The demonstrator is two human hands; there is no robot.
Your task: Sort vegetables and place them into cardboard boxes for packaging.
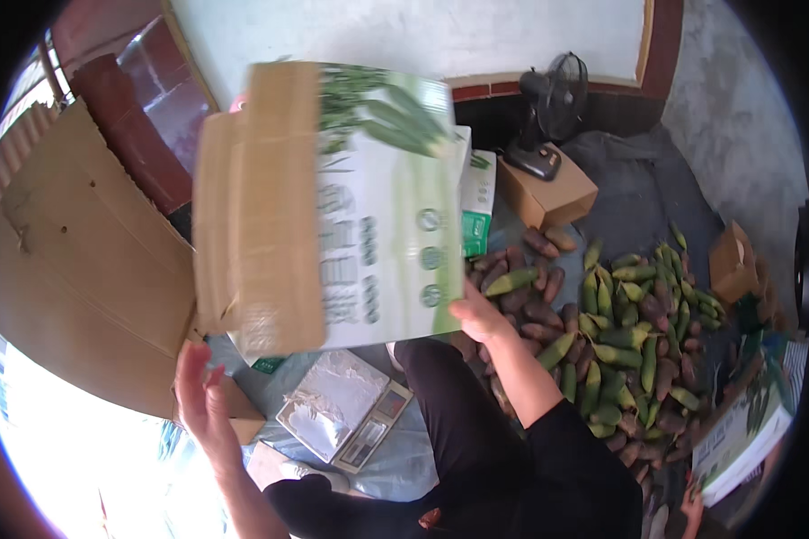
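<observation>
Apparently, the step in hand is the handling of a carton (382, 216), which is being held up in front of the body, filling much of the middle of the view, with a weighing scale (346, 409) lying lower in the view and a heap of green and dark ears (616, 350) lying to its right. The right hand (481, 314) is grasping the carton by its lower right corner, while the left hand (205, 395) is hanging empty, fingers loosely curled, just beside the lower left corner; whether a fingertip is touching the cardboard is hard to tell. As a judgement, the next move is calling for a firm hold from the left hand on the free side, since a single corner is probably giving little control over so broad a piece. The printed panel (391, 193) is facing the camera, its long axis running almost straight up the view, its lettering lying sideways. The brown part (283, 207) is pointing left, towards a large cardboard sheet (81, 260). Taken together, the outline is looking nearly square, and the carton's depth is not showing clearly.
</observation>
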